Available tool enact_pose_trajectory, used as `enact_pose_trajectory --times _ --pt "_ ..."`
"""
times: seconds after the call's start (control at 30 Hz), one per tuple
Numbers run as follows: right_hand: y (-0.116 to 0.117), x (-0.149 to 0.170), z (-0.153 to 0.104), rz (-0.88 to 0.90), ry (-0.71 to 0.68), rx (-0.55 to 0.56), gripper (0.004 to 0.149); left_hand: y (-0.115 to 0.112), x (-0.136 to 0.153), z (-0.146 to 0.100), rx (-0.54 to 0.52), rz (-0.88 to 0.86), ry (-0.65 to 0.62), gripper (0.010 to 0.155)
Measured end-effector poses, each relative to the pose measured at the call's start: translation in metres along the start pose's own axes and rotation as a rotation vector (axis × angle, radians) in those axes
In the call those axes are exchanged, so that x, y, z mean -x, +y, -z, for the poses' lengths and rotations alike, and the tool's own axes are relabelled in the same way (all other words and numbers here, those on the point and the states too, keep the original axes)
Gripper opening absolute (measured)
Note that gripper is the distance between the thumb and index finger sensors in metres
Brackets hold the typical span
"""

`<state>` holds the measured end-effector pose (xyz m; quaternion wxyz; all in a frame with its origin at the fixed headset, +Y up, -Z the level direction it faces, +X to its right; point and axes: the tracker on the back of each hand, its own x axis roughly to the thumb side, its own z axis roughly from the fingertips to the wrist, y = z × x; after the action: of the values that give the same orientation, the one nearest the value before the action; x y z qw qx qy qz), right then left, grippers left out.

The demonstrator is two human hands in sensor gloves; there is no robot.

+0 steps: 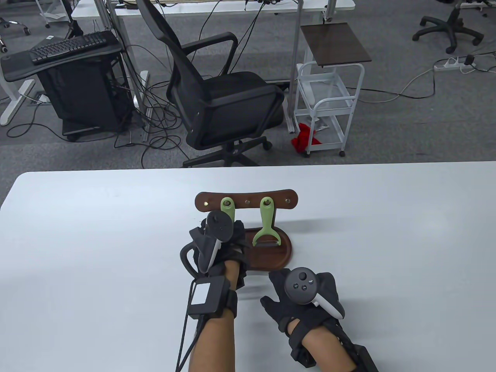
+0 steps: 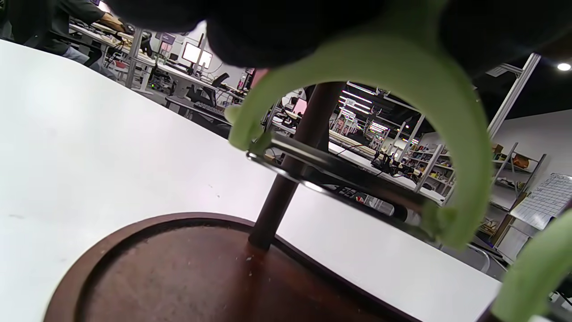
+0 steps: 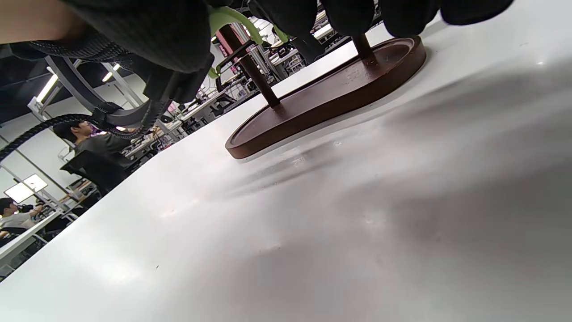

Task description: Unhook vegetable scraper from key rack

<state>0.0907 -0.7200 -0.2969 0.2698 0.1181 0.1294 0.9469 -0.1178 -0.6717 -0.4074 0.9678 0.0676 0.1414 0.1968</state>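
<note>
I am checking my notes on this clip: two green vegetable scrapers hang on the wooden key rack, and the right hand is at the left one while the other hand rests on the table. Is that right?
Not quite: it is the left hand that is at the left scraper, as the table view shows. The right hand rests on the table. Both scrapers, including the right scraper, hang on the key rack.
</note>
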Motion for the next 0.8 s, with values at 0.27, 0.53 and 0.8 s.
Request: enact_pose_trajectory --times 0.27,0.53,0.8 --pt "0.0 0.0 0.0 -0.002 -0.005 0.011 0.072 0.003 0.001 -0.012 -0.033 -0.026 -0.067 0.053" --pt "-0.001 0.001 0.0 -0.008 0.004 0.009 0.072 0.006 0.006 -0.03 -0.032 -0.026 -0.119 0.052" --pt "-0.001 0.002 0.0 -0.013 0.013 0.013 0.072 0.011 0.02 -0.053 -0.046 -0.09 -0.17 0.052"
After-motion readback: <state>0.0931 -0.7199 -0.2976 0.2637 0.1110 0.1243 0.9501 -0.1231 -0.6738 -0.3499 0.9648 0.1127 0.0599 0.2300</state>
